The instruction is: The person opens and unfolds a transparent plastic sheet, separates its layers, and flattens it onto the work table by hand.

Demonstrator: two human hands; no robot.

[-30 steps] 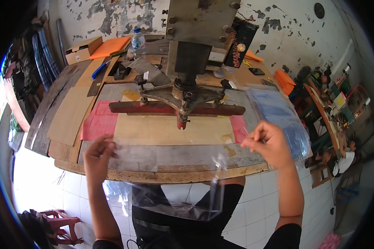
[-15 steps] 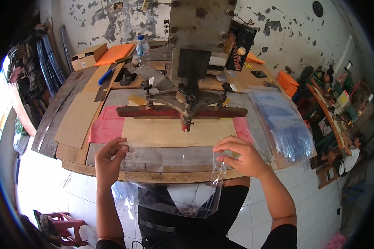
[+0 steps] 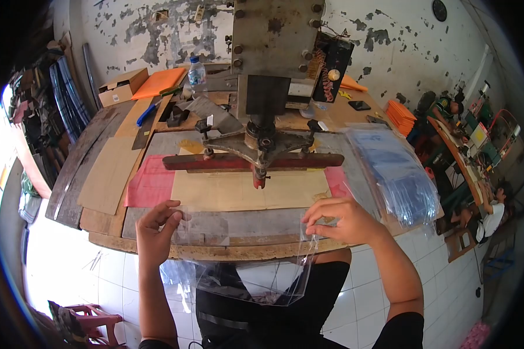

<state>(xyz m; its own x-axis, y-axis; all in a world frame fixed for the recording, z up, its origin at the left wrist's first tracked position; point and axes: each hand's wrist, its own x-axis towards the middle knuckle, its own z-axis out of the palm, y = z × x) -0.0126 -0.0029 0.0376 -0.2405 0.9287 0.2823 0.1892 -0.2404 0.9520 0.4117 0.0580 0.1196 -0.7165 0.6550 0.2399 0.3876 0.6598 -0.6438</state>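
Note:
A clear plastic sheet (image 3: 262, 286) hangs between my two hands over the table's front edge, its lower part sagging in front of my lap. My left hand (image 3: 156, 231) pinches its upper left corner between thumb and fingers. At the upper right corner, my right hand (image 3: 348, 222) grips the plastic the same way. Just beyond the hands lies a cream-coloured board (image 3: 239, 192) on a pink sheet (image 3: 151, 183). Above it sits the red-edged bar (image 3: 215, 163) of a press (image 3: 263, 139).
To the right lies a stack of clear bluish plastic sheets (image 3: 393, 174). Brown cardboard (image 3: 108, 174) covers the left side. Farther back are a water bottle (image 3: 197, 75), a blue-handled cutter (image 3: 147, 115), an open carton (image 3: 122, 86) and a phone (image 3: 359, 105). Other people (image 3: 495, 212) sit at the right.
Both hands still hold the plastic sheet and sit slightly lower and farther right in the view. The camera view has shifted a little.

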